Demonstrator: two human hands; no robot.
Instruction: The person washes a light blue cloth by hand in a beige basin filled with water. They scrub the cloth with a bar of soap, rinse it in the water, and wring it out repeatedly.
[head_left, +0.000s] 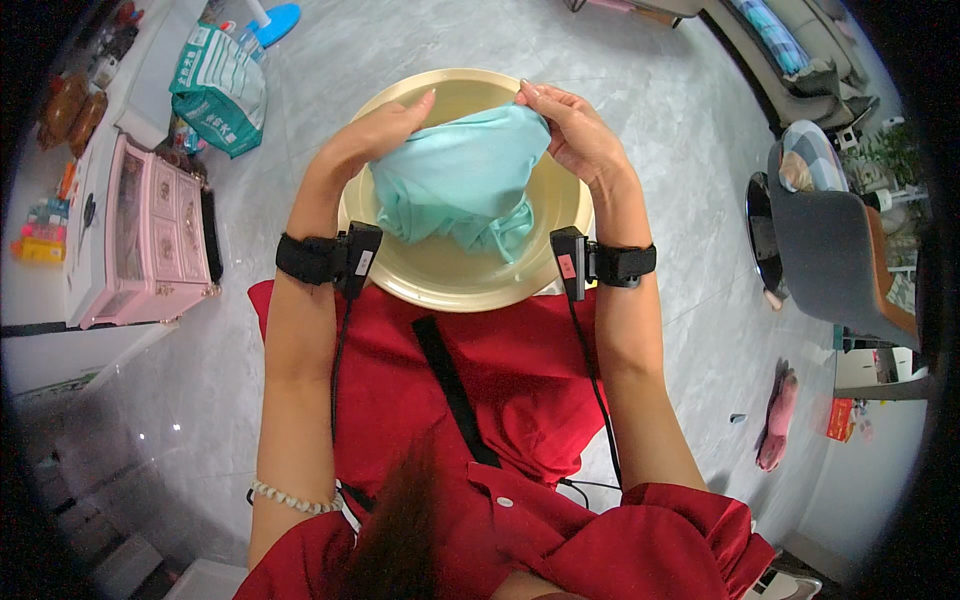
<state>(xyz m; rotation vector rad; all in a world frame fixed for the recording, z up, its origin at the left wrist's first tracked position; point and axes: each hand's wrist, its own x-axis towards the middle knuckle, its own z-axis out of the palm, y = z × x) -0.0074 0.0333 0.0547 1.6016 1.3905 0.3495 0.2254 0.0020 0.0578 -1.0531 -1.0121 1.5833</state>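
A light turquoise cloth hangs over a round cream basin, its lower folds reaching into the bowl, which seems to hold water. My right hand pinches the cloth's upper right edge between thumb and fingers. At the upper left edge is my left hand, with its thumb raised; its fingers are partly hidden behind the fabric, which appears to hang from them. Each forearm wears a black strap with a small black device, the left and the right.
A green and white bag stands on the grey floor at upper left, above a pink drawer cabinet. To the right are a grey chair and a pink plush-like object. Cables run down beside both forearms.
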